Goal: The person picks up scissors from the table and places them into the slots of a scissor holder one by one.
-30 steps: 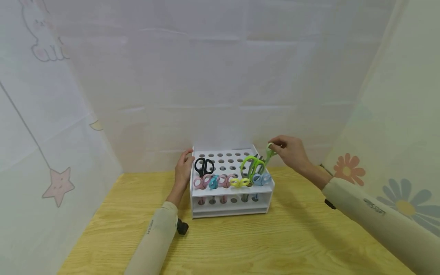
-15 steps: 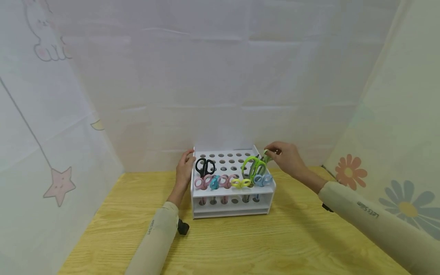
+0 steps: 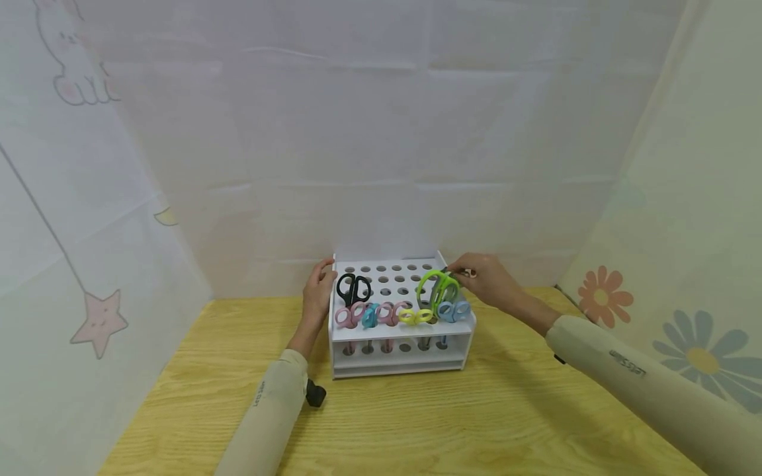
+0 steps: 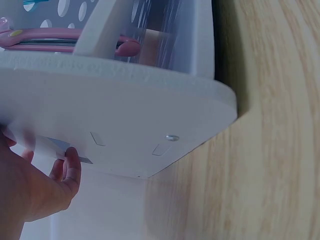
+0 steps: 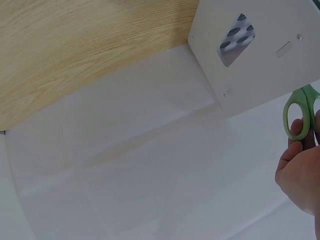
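A white rack [image 3: 393,334] with rows of round holes stands on the wooden table. My left hand [image 3: 317,296] grips its left side panel, fingers at the cutout in the left wrist view. At the back right, my right hand [image 3: 489,285] pinches light green scissors [image 5: 301,95] by their handle loops. Those handles sit just above the rack's top edge; the blades are hidden. Beside them stand bright lime green scissors [image 3: 441,291]. Black scissors [image 3: 350,299] are at the left, and the front row bears pink [image 3: 351,321], teal [image 3: 370,316], yellow [image 3: 415,318] and light blue scissors [image 3: 454,311].
Bare wooden tabletop [image 3: 387,423] spreads in front of the rack. A pale fabric backdrop [image 3: 381,165] rises close behind it, with printed side walls at left and right. Several rack holes hold nothing.
My right hand has moved down and a little left, lowering the light green scissors behind the lime green pair. My left hand has stayed at the rack's side.
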Available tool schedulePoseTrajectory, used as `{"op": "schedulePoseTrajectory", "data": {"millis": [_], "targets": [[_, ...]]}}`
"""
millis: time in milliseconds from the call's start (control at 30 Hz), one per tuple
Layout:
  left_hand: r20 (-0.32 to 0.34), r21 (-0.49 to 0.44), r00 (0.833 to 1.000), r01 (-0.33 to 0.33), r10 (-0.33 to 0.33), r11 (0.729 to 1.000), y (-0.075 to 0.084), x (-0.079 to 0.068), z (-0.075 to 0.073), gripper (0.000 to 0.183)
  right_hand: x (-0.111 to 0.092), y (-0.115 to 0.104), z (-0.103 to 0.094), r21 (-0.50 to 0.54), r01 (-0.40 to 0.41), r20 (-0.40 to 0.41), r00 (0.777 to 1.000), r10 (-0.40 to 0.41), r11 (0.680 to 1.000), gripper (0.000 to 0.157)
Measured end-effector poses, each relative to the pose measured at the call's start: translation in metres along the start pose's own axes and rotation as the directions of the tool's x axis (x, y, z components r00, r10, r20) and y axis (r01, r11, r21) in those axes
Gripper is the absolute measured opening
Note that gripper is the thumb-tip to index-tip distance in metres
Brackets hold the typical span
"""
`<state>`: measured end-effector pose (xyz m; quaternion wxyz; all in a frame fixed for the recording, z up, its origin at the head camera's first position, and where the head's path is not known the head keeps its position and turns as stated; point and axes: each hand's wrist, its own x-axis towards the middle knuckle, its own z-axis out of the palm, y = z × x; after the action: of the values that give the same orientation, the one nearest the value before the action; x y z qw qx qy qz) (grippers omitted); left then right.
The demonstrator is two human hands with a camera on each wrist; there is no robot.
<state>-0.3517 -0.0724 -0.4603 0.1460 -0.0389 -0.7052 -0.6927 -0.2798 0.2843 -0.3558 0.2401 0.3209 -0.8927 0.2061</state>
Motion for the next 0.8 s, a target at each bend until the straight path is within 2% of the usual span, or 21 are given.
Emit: {"op": "schedulePoseTrajectory", "data": {"millis": [167,467,567,800], "targets": [[0.0,-0.003,1.0,0.0,0.0,1.0,0.0,0.0,0.0,0.04,0.002,0.002,0.002,-0.013,-0.005,0.045,0.999,0.006,1.0,0.018],[-0.018,0.025,1.0,-0.018,0.018,1.0,0.005,0.003,0.0,0.042,0.006,0.001,0.005,-0.004,0.035,0.049,0.998,-0.035,0.999,0.018],[-0.015,0.028,1.0,-0.023,0.023,0.999,0.003,0.003,0.0,0.042,0.006,0.0,0.007,0.019,0.015,0.054,0.998,-0.016,1.0,0.019],[-0.007,0.015,0.999,-0.031,0.031,0.999,0.0,0.001,-0.001,0.042,0.004,0.001,0.013,0.08,-0.095,0.077,0.993,0.089,0.992,0.021]]}}
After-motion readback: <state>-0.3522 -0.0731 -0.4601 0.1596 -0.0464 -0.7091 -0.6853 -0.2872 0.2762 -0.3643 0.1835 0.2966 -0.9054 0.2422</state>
